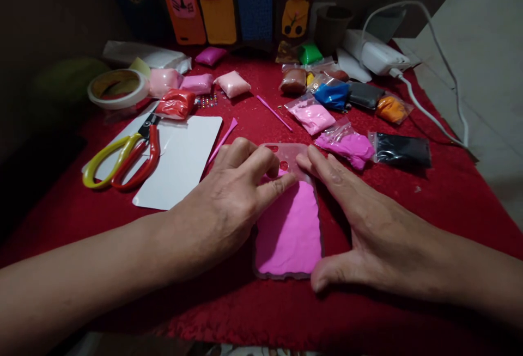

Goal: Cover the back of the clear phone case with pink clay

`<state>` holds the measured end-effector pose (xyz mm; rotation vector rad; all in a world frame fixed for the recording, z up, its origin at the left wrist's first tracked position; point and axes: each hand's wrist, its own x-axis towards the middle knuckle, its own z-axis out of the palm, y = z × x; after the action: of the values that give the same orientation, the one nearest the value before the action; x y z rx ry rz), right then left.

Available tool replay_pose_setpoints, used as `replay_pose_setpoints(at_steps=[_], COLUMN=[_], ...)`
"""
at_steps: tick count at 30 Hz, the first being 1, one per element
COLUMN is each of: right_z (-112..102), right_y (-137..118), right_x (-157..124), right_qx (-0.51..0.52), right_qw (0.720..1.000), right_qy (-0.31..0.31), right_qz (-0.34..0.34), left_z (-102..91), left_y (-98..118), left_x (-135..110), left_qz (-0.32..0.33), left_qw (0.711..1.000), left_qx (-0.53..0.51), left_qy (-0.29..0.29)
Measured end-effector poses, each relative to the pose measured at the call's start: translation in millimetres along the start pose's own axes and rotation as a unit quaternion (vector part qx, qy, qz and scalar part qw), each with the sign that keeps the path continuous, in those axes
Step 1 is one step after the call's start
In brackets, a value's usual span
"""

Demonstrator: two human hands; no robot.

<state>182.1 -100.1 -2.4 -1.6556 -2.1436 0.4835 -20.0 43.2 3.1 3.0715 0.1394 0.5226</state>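
A clear phone case (289,152) lies flat on the red cloth, with a sheet of pink clay (288,236) spread over most of its back. The top strip around the camera cutouts is bare. My left hand (241,192) is over the upper left of the case, fingers curled, its thumb pressing the clay's upper edge. Along the right side rests my right hand (355,220), fingers stretched out and thumb spread. Its fingertips touch the upper right corner, and the thumb is by the lower right corner.
Scissors (141,149) lie on a white card (183,154) at left, near a tape roll (118,88). Pink sculpting tools (274,114) and bagged clay (349,146) lie beyond the case. Decorated phone cases (216,10) stand behind; a white charger (379,56) is at right.
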Motion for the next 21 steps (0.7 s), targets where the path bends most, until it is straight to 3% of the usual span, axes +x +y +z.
replay_pose_setpoints(at_steps=[12, 16, 21], right_z=[1.3, 1.3, -1.5], right_y=[-1.4, 0.0, -2.4], right_x=[-0.6, -0.4, -0.1], right_qx=[-0.036, -0.03, -0.027], right_qw=[0.999, 0.998, 0.999], right_qy=[0.004, 0.008, 0.001], right_qz=[-0.034, -0.048, -0.038], left_z=[4.0, 3.5, 2.6], left_y=[1.9, 1.7, 4.7], left_x=[2.3, -0.6, 1.9], left_qz=[0.019, 0.024, 0.031], left_qw=[0.999, 1.0, 0.999], left_qx=[0.02, -0.013, 0.006], left_qy=[-0.028, -0.003, -0.027])
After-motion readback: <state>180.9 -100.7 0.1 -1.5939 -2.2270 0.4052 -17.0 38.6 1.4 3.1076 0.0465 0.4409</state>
